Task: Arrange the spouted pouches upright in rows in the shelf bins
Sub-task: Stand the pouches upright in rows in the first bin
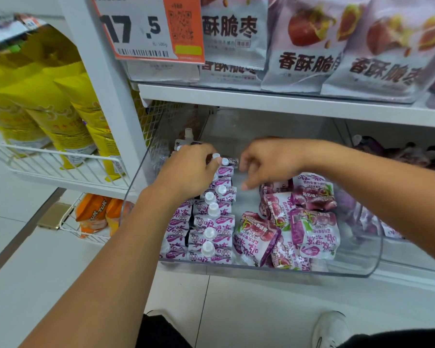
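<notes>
A clear plastic shelf bin holds purple-and-white spouted pouches. On its left side stand upright rows of pouches with white caps pointing up. On the right lies a loose pile of pouches on their sides. My left hand rests on the back of the upright rows, fingers curled around the pouches at the far end. My right hand hovers just right of it, fingers bent at a pouch top. Whether it grips that pouch is unclear. One more pouch stands behind my left hand.
A white shelf above carries large pale snack bags and an orange price tag. Yellow bags fill a wire basket at the left. A neighbouring bin holds dark pouches. My shoes stand on the tiled floor.
</notes>
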A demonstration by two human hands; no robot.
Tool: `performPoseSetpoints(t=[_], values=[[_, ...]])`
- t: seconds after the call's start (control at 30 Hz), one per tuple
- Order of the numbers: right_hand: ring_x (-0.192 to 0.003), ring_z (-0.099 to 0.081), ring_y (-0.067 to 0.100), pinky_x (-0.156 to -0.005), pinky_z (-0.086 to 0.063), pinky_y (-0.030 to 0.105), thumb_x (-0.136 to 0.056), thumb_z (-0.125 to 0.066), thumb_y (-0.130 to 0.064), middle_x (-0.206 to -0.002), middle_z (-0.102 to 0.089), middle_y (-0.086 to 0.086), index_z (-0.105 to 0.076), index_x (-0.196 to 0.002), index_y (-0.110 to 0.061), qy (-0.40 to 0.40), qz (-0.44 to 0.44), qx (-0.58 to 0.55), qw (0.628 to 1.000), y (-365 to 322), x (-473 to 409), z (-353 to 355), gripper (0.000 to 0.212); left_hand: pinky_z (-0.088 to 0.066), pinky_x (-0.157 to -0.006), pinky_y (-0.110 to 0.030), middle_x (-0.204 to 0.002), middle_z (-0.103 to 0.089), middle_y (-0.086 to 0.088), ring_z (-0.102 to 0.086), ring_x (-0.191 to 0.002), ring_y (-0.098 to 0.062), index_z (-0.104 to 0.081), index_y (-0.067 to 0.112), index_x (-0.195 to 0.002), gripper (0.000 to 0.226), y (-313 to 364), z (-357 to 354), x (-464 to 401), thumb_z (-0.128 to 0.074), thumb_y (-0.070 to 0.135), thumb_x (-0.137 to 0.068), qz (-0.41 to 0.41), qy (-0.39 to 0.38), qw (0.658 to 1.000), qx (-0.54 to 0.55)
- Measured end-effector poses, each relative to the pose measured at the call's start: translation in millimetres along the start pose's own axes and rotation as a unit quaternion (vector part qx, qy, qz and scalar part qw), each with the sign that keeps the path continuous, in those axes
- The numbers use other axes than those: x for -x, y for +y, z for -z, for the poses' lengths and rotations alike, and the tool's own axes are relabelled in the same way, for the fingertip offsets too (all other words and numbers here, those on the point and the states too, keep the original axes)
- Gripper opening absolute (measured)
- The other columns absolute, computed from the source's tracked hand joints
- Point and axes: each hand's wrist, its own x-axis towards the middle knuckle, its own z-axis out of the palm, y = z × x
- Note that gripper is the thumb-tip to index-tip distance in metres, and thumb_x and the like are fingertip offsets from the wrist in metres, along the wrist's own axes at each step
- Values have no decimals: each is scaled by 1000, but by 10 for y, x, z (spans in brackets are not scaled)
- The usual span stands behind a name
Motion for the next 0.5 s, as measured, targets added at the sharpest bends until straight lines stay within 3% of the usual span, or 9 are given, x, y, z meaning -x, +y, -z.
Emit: performPoseSetpoints(t=[0.07, 0.13, 0.23, 0.3, 0.4, 0.5], values=[[-79, -67, 24, -74, -54, 34, -79, -75, -53, -99, -74, 10, -70, -106, -7, -76, 20, 58, 995, -164, 216, -148, 54, -53, -70, -39, -77, -60, 4, -59, -77, -24, -63, 24, -108, 22, 11, 4, 3, -51, 40, -98, 1, -2, 1000, 6], [-90, -65, 27, -73, -52, 35, -74, -77, -56, -98, -71, 6, -70, -108, -13, -113, 27, 111, 987, -291, 303, -346, 55, -55, -75, -42, -82, -61, 3, -61, -81, -24, -63, 25, -108, 21, 9, 8, 20, -51, 39, -98, 1, -6, 1000, 15], [-98, -59, 22, -79, -51, 32, -68, -87, -44, -107, -64, 0, -66, -119, -19, -79, 35, 106, 991, -356, 340, -450, 61, -55, -78, -44, -84, -62, 5, -62, -83, -23, -61, 27, -107, 20, -2, 5, 63, -52, 40, -97, 1, -9, 1000, 29], [-93, -62, 18, -82, -53, 33, -68, -88, -38, -104, -68, -2, -69, -114, -18, -74, 46, 87, 992, -355, 413, -377, 53, -55, -79, -43, -87, -63, 7, -62, -83, -21, -61, 27, -108, 19, -11, 0, 86, -53, 40, -96, 4, -10, 999, 39], [-72, -60, 9, -67, -49, 27, -72, -85, -32, -79, -68, -7, -72, -90, -21, 2, 63, 64, 996, -236, 540, -193, 25, -55, -80, -43, -86, -64, 8, -62, -83, -17, -63, 27, -107, 18, -15, 11, 68, -58, 39, -94, 8, -5, 998, 59], [-77, -59, 12, -71, -47, 28, -77, -82, -28, -87, -65, -5, -66, -97, -23, 137, 32, -15, 990, 3, 554, -6, 26, -55, -78, -42, -85, -63, 7, -61, -82, -18, -64, 25, -109, 20, -9, 26, 26, -61, 35, -92, 5, -2, 998, 59]])
